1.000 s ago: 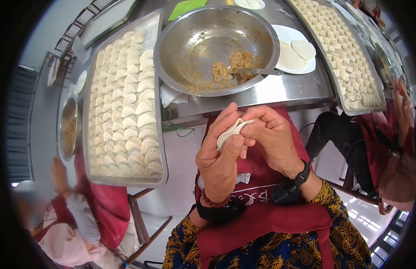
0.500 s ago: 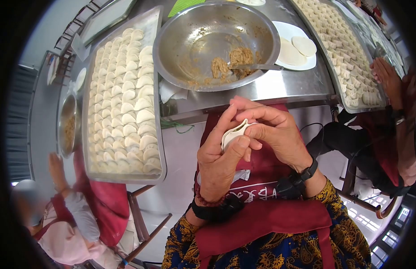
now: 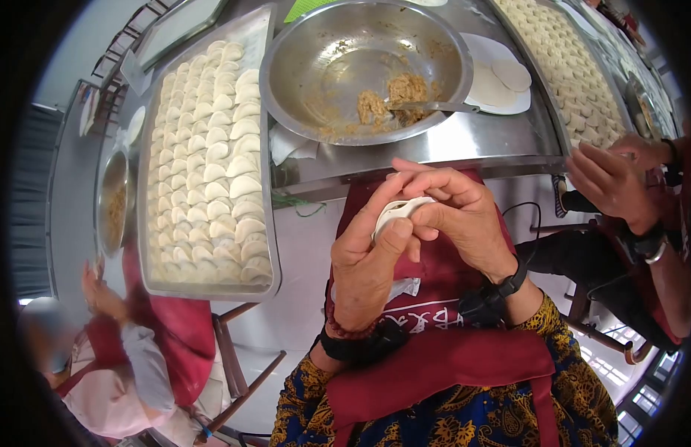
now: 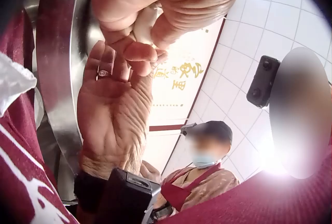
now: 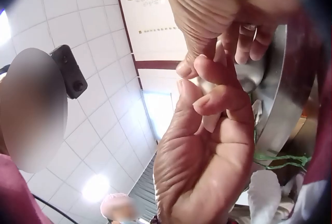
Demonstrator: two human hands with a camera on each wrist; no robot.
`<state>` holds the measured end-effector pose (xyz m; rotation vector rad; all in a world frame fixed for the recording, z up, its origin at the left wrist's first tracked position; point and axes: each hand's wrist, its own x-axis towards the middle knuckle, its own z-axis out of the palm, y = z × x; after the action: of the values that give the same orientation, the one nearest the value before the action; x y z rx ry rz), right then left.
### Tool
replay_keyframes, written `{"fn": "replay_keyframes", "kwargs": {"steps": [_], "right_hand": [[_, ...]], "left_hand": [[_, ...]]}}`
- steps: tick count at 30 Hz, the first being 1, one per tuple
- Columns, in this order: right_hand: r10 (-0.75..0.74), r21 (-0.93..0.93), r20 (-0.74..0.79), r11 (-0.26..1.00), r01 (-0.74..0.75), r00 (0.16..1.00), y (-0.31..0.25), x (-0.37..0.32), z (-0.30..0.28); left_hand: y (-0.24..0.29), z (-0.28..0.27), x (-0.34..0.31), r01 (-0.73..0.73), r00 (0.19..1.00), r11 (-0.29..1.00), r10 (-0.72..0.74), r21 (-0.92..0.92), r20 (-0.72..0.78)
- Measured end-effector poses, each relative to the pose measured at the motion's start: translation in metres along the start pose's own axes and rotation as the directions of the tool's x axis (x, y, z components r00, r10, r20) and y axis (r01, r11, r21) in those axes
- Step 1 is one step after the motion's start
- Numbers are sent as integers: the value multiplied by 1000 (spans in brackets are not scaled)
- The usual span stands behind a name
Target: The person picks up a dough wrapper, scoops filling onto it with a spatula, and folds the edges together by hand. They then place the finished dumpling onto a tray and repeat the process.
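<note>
In the head view a folded white dough wrapper (image 3: 392, 213) is held between both hands in front of the red apron, a little filling showing along its parted upper edge. My left hand (image 3: 366, 261) curls round its left side, with the thumb on the front face. Thumb and fingers of my right hand (image 3: 465, 220) pinch its right end. The left wrist view has the wrapper (image 4: 146, 24) partly covered by fingers of my left hand (image 4: 174, 3). From the right wrist, the dough (image 5: 206, 85) is mostly hidden between the fingertips.
A metal bowl (image 3: 323, 124) with filling and a spoon stands on the steel table beyond the hands. Left is a tray (image 3: 269, 164) of dumplings; right are a plate (image 3: 518, 107) of wrappers and another filled tray. People sit at both sides.
The wrapper has tilted, its upper edge now lying flatter, and my right fingers have shifted along it. At the right, another person's hands have moved in nearer, over the tray's near end.
</note>
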<state>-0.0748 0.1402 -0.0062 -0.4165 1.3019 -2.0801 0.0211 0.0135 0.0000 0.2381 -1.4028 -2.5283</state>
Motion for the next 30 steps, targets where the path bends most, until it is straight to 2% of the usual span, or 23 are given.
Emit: {"fn": "replay_keyframes", "kwargs": {"steps": [1,3,6,8,10,13,16,19,21,22,23,24,26,27,30], "right_hand": [[3,-1,-1,1000,-3,1000,2,1,-2],[-106,-108,82,988,115,991,6,4,-5],[-126,-168,110,975,143,986,7,3,-12],[-130,-192,132,969,154,983,6,3,-14],[-132,-215,154,963,163,979,3,2,-12],[-66,-216,95,973,85,993,-5,0,-8],[-26,-304,173,949,78,985,-9,2,-13],[31,-252,224,967,27,974,-11,1,-15],[119,-73,173,991,-108,978,-11,-1,-13],[119,-73,175,992,-108,977,-6,-1,-13],[-3,-124,161,992,23,987,3,0,-14],[-125,-176,153,973,151,980,8,1,-14],[-142,-210,118,964,164,983,9,1,-10],[-162,-244,80,953,177,984,10,1,-9],[-153,-299,94,938,175,984,12,2,-8]], "left_hand": [[1,-1,0,14,1000,1000,-14,7,9],[1,-5,0,29,999,999,-29,13,16],[2,-10,-1,27,995,993,-37,113,88],[11,-9,-2,143,980,967,-168,213,103],[20,-4,-1,174,975,954,-202,245,93],[20,-9,-1,204,964,939,-243,276,113],[19,-9,0,210,956,936,-257,282,141],[20,-12,-1,224,949,930,-275,290,151],[16,-14,-1,230,945,929,-285,289,163],[8,-14,-1,203,964,967,-225,155,140],[4,-14,0,166,980,986,-167,19,108],[5,-15,0,163,981,986,-164,19,104],[8,-16,1,305,952,919,-293,-250,84],[9,-16,1,304,953,919,-293,-252,80],[13,-15,1,283,957,894,-286,-346,45]]}}
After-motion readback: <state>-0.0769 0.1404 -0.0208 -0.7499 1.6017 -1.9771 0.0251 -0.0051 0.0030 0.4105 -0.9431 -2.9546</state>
